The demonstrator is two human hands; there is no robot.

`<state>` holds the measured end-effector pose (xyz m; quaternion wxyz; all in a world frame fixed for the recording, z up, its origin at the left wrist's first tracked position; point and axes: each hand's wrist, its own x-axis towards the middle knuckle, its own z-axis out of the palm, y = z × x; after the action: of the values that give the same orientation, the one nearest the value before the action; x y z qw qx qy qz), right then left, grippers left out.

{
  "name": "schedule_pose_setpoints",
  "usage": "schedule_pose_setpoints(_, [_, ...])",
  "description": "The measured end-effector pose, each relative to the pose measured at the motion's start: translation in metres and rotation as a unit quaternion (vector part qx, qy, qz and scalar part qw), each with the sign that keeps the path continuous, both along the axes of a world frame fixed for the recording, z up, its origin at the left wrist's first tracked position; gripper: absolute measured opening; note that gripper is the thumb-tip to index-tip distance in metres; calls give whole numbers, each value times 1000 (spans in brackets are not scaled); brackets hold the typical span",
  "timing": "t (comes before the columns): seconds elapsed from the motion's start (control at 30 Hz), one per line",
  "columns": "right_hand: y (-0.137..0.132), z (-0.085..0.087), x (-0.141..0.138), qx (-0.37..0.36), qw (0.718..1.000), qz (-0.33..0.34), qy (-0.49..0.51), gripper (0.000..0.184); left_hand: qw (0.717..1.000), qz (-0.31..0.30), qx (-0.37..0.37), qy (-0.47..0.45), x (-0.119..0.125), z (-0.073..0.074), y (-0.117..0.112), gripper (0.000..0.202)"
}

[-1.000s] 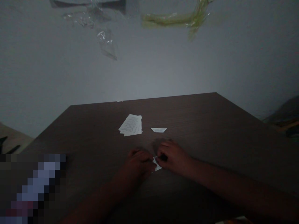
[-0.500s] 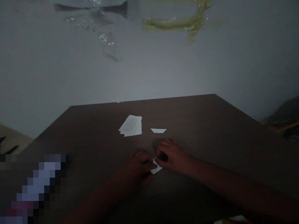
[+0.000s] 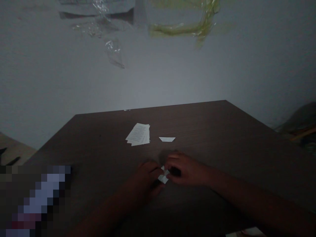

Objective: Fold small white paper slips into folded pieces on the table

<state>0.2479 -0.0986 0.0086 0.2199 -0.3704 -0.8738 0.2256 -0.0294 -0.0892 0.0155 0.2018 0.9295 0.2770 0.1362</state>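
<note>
A small folded piece of white paper [image 3: 163, 178] lies between my two hands over the dark wooden table [image 3: 197, 128]. My left hand [image 3: 148, 176] grips its left side, the fingers curled and the thumb by the paper. My right hand [image 3: 181, 169] pinches the paper's right edge between thumb and fingers. Parts of the paper are hidden behind the fingertips, and the dim light blurs its folds. Just beyond my hands rests a boat-shaped folded paper [image 3: 167, 139] with printed lines.
Left of the folded boat shape is a loose stack of printed paper sheets [image 3: 138, 135]. A pixelated long object [image 3: 44, 191] covers the lower left. Behind the table stands a wall [image 3: 158, 79] with tape remnants. A pale item [image 3: 244, 232] shows at the bottom edge.
The paper between my hands has turned and shows more separate flaps. My right hand has shifted slightly, its thumb now lower beside the paper. The other papers lie unmoved.
</note>
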Motion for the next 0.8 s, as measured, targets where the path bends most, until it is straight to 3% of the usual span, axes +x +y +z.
schedule_pose_setpoints(0.1, [-4, 1, 4, 19, 998, 60, -25, 21, 1000, -1, 9, 4, 0, -1, 1, 22])
schedule_pose_setpoints(0.3, [-1, -5, 1, 74, 993, 80, -54, 11, 1000, 3, 1, 20, 0, -3, 3, 12])
schedule_pose_setpoints(0.4, [1, -6, 1, 54, 995, 74, -37, 12, 1000, 6, -21, 1, -4, -8, 7, 21])
schedule_pose_setpoints(0.5, [0, -7, 1, 49, 996, 63, -32, 12, 998, 22, -59, -11, -7, -11, 13, 9])
schedule_pose_setpoints(0.6, [-3, -6, 0, 44, 997, 47, -32, 12, 995, 41, -84, -18, -9, -10, 17, 13])
schedule_pose_setpoints(0.8, [-7, 0, -4, -17, 999, -12, -50, 11, 991, 114, -71, -2, -9, -12, 17, 8])
